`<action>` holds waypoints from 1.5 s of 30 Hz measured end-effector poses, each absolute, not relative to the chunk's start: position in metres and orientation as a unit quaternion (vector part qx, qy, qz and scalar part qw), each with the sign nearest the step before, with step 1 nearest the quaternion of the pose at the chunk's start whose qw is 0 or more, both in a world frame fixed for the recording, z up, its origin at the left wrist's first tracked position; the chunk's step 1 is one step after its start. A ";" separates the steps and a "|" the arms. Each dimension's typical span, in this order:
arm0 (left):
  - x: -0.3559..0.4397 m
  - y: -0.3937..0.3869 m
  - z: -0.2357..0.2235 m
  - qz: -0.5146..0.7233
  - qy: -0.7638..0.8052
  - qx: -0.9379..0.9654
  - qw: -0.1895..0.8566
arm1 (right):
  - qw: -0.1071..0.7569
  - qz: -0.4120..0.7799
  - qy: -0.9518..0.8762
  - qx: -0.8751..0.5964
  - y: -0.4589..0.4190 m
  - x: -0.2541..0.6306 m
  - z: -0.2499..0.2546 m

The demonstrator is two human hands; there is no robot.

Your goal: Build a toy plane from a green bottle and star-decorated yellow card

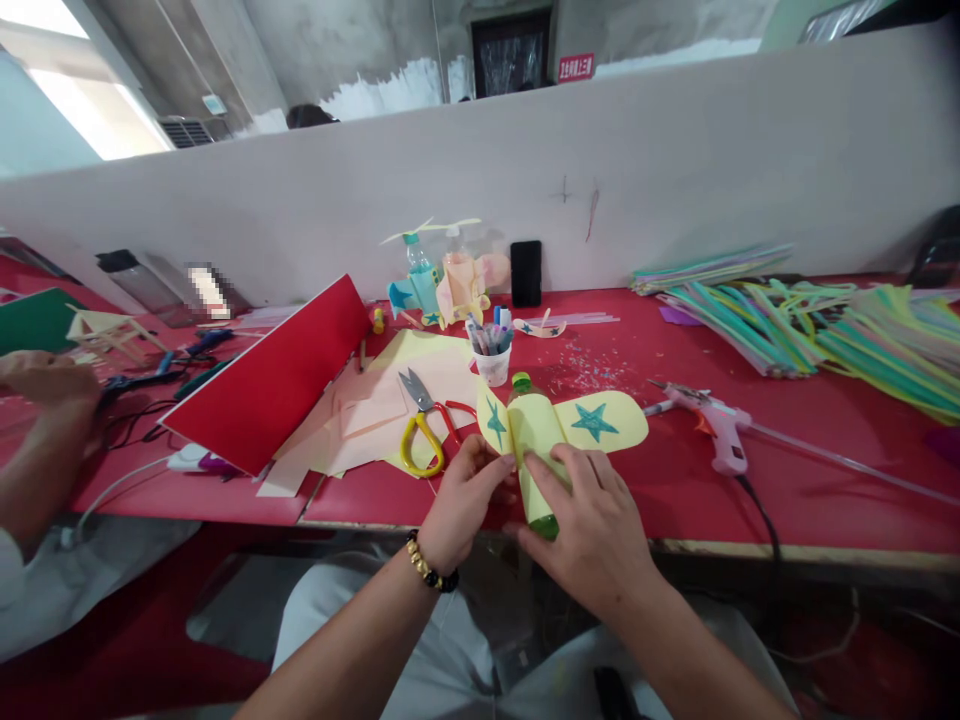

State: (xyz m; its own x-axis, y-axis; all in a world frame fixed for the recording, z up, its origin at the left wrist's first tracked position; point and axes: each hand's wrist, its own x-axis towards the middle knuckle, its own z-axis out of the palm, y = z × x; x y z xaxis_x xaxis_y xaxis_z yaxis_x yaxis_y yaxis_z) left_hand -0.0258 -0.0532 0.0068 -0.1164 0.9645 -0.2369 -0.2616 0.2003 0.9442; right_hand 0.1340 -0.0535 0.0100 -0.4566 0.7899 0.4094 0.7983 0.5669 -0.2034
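A green plastic bottle (543, 526) lies near the table's front edge, its green cap pointing away from me. Yellow paper (534, 425) is wrapped over it, with a rounded wing on each side bearing a blue-green star. My left hand (466, 500) grips the left side of the wrapped bottle, thumb and finger at the paper's edge. Across the top and right side of the paper lie the fingers of my right hand (596, 510), with the thumb by the bottle's base. Scissors (424, 440) with yellow and red handles lie open to the left.
A pink glue gun (720, 430) with a glue stick lies right. Behind the bottle stands a pen cup (492, 362); decorated bottles (454, 280) and a phone (526, 273) stand farther back. A red board (277, 380) leans at left, near another person's hand (56, 390). Coloured strips (795, 325) lie back right.
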 end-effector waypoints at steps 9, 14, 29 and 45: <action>-0.016 -0.049 0.004 0.570 0.533 0.354 0.515 | 0.249 -0.011 -0.853 -0.460 -0.054 0.135 0.009; -0.014 -0.048 0.001 0.577 0.543 0.341 0.507 | 0.256 -0.001 -0.858 -0.445 -0.051 0.136 0.009; -0.013 -0.038 -0.009 0.583 0.498 0.248 0.592 | 0.257 -0.036 -0.861 -0.437 -0.049 0.136 0.003; -0.012 -0.038 -0.007 0.573 0.513 0.284 0.573 | 0.273 -0.059 -0.853 -0.441 -0.050 0.134 -0.003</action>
